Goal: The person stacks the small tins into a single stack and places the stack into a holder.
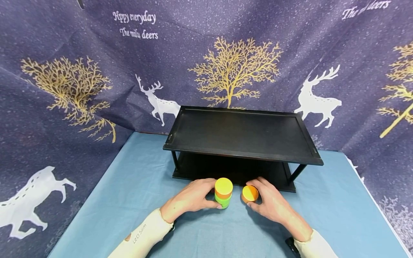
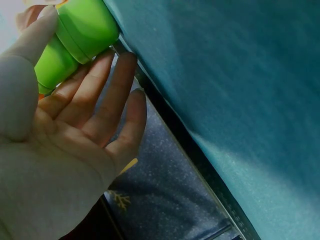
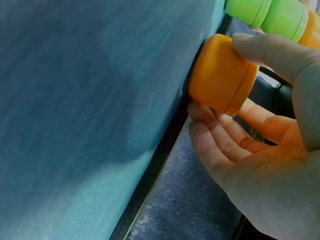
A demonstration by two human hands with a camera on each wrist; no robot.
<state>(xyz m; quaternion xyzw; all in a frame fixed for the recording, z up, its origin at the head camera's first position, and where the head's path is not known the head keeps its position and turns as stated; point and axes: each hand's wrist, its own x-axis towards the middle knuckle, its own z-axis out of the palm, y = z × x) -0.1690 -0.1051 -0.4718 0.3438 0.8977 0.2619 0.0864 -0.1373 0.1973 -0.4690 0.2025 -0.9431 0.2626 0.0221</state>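
Left of centre in the head view, my left hand (image 1: 196, 196) holds a stack of small round containers between thumb and fingers. The stack's lower part is green (image 1: 222, 202), and an orange container (image 1: 223, 186) with a yellow-looking top sits on it. From the right wrist view, two green pieces (image 3: 285, 19) show below the orange one. Another orange round container (image 1: 250, 194) stands apart to the right, on the blue cloth. My right hand (image 1: 270, 200) pinches it by its sides, thumb (image 3: 272, 52) nearest the stack in the right wrist view.
A black two-tier shelf (image 1: 238, 134) stands just behind both hands, its lower board (image 1: 196, 168) close to the fingertips. Blue cloth (image 1: 135, 190) covers the table. A dark curtain (image 1: 180, 43) with deer and trees hangs at the back and sides.
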